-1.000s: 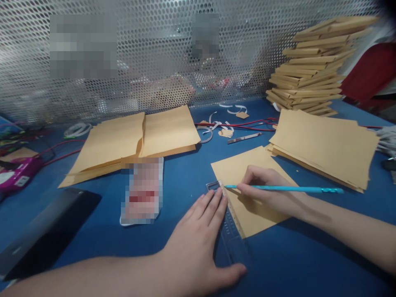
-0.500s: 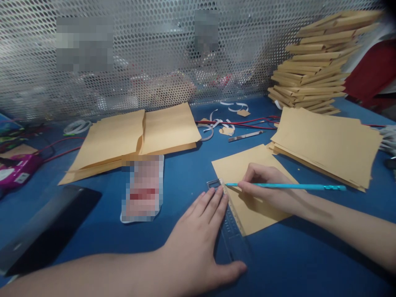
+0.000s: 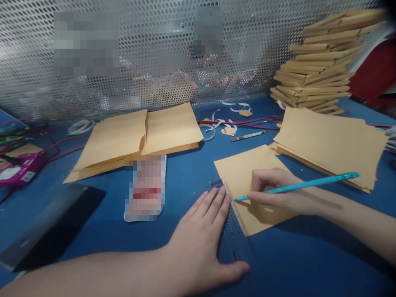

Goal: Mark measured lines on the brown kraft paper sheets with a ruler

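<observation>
Ruling a line on brown paper at the blue desk

The brown paper sheet lies near centre; the clear ruler runs along its left edge, pinned under the flat, unclenched left hand. The right hand pinches a turquoise pencil, tip pointing left at the ruler, shaft angled up-right.

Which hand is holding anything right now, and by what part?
The right hand grips the blue pencil near its tip. The left hand presses flat on the clear ruler, gripping nothing.
</observation>
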